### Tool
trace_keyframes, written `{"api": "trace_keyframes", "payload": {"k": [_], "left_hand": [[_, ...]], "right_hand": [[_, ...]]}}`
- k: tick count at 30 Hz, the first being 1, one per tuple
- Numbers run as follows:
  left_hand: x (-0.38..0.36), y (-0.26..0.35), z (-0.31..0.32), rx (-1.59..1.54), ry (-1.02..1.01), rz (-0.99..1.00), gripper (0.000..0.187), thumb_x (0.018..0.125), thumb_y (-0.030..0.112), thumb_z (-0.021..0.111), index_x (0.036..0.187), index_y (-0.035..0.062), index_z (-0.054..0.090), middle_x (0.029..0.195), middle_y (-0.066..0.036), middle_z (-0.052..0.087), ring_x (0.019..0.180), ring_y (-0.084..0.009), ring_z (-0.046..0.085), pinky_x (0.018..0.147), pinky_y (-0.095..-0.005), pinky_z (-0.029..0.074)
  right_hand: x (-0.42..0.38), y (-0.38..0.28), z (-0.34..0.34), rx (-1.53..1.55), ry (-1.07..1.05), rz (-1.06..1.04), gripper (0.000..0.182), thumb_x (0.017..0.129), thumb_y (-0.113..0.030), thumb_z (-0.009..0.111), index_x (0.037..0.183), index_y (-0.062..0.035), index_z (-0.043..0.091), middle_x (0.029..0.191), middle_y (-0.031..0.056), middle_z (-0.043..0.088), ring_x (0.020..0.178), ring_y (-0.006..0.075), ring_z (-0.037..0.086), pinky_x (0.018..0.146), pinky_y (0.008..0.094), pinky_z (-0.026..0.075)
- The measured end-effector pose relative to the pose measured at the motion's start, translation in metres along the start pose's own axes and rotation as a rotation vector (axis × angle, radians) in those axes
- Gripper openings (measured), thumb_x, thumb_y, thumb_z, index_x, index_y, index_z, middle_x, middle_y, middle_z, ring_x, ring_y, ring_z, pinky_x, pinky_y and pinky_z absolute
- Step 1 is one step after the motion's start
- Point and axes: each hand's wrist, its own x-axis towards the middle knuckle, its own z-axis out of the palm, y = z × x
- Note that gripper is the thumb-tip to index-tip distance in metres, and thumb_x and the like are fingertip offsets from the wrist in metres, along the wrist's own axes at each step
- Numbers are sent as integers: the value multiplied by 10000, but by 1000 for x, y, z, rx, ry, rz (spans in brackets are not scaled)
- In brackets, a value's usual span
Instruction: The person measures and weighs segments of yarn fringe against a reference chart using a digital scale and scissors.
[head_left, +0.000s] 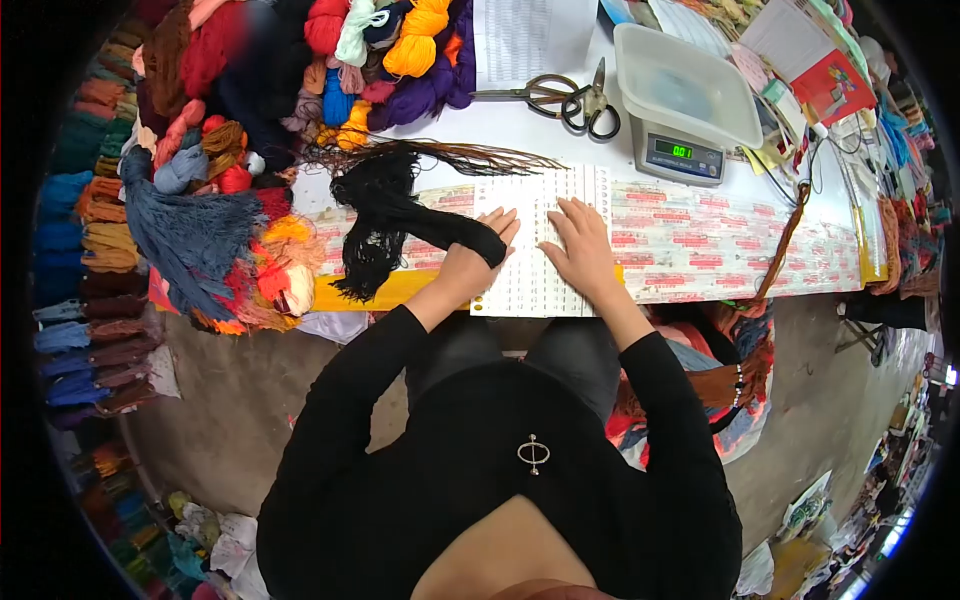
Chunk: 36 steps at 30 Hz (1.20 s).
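I read a green 0.01 on the scale display (681,151); my sheet's (530,260) print is too small.
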Motion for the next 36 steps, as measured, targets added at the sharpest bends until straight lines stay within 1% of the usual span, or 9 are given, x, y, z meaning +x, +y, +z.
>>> {"api": "trace_keyframes", "payload": {"k": [16, 21, 23, 24, 26, 29, 32, 33, 36], "left_hand": [[-5, -3, 0, -112, 57, 66, 392, 859, 108, 521, 1240, 27, 490, 1307, -124, 476, 1216, -315, 427, 1008, -386, 340], [5, 18, -36, -624, 135, -107, 344, 926, 183, 416, 1201, 17, 537, 1302, -135, 484, 1215, -256, 436, 1015, -343, 313], [11, 44, -54, -952, 145, -208, 359, 951, 218, 374, 1176, 11, 561, 1289, -122, 497, 1208, -206, 439, 1017, -326, 305], [12, 54, -57, -1131, 153, -302, 370, 955, 237, 370, 1196, 24, 553, 1160, -71, 565, 1024, -147, 525, 894, -272, 394], [5, 58, -66, -1364, -20, -472, 379, 963, 266, 363, 1206, 43, 549, 999, -11, 581, 772, -67, 493, 693, -197, 399], [4, 77, -79, -1530, 17, -492, 397, 973, 293, 345, 1209, 40, 539, 893, 15, 554, 652, -40, 401, 576, -182, 339], [2, 71, -77, -1715, -39, -411, 411, 982, 296, 322, 1198, 16, 531, 970, -10, 581, 660, -49, 419, 596, -199, 374], [4, 71, -76, -1742, 43, -503, 428, 986, 315, 321, 1181, -3, 529, 1031, -50, 588, 766, -96, 507, 646, -241, 428], [9, 70, -79, -1794, 129, -593, 451, 986, 340, 320, 1175, -16, 522, 1086, -87, 585, 842, -132, 549, 719, -283, 466]], "right_hand": [[-2, 0, 2, 24, 82, -78, 409, 762, -262, 659, 1096, -45, 565, 1212, 141, 499, 1178, 323, 415, 995, 433, 317], [5, -36, -10, 279, 253, -22, 224, 791, -126, 633, 992, -34, 603, 1015, 133, 599, 964, 304, 553, 841, 373, 439], [5, -81, -17, 738, 122, 147, 164, 845, -111, 594, 980, -18, 596, 927, 87, 605, 794, 198, 588, 709, 278, 458], [4, -96, -17, 943, 79, 214, 147, 871, -110, 572, 971, -3, 586, 882, 61, 606, 720, 133, 584, 647, 234, 450], [4, -107, -14, 1107, 60, 302, 122, 891, -111, 544, 922, 2, 579, 836, 48, 593, 674, 109, 575, 616, 219, 434], [0, -112, -21, 1167, 39, 348, 134, 914, -118, 511, 870, 0, 559, 799, 43, 580, 667, 100, 582, 591, 213, 423], [-2, -116, -23, 1299, 67, 376, 143, 925, -123, 492, 861, -5, 540, 797, 48, 579, 676, 114, 596, 594, 217, 428], [-3, -115, -22, 1367, 84, 394, 143, 928, -124, 487, 863, -6, 534, 799, 50, 580, 677, 120, 601, 597, 219, 432], [0, -116, -23, 1430, 112, 426, 155, 934, -135, 481, 865, 0, 518, 800, 65, 592, 658, 126, 613, 574, 221, 430]]}}
